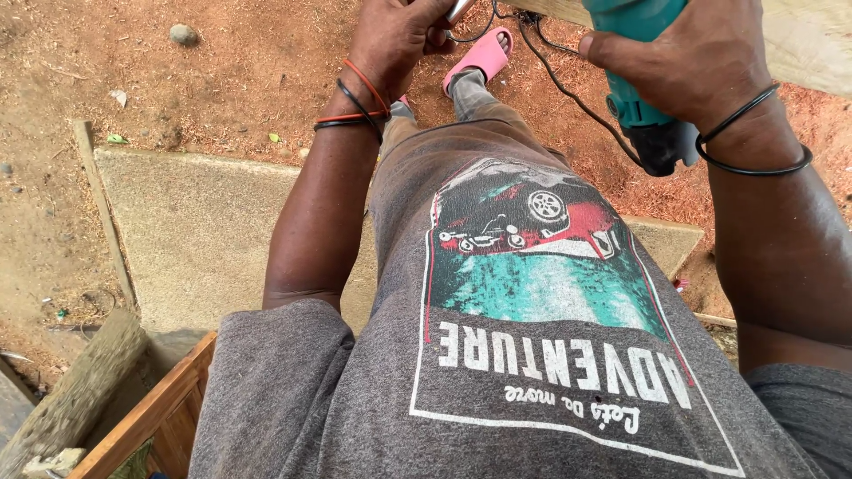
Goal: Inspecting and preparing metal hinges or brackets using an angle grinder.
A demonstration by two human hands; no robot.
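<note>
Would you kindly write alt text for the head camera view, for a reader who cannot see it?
Seen from above, a person's right hand grips a teal power tool with a black cord, while the left hand holds a small, partly hidden object. Below are a grey printed T-shirt, a pink sandal and red dirt.

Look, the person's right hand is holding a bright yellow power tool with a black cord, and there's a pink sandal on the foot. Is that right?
Not quite. The power tool in the right hand is teal green with a dark end, not yellow; the head view shows it. The black cord and the pink sandal are as you said.
</note>
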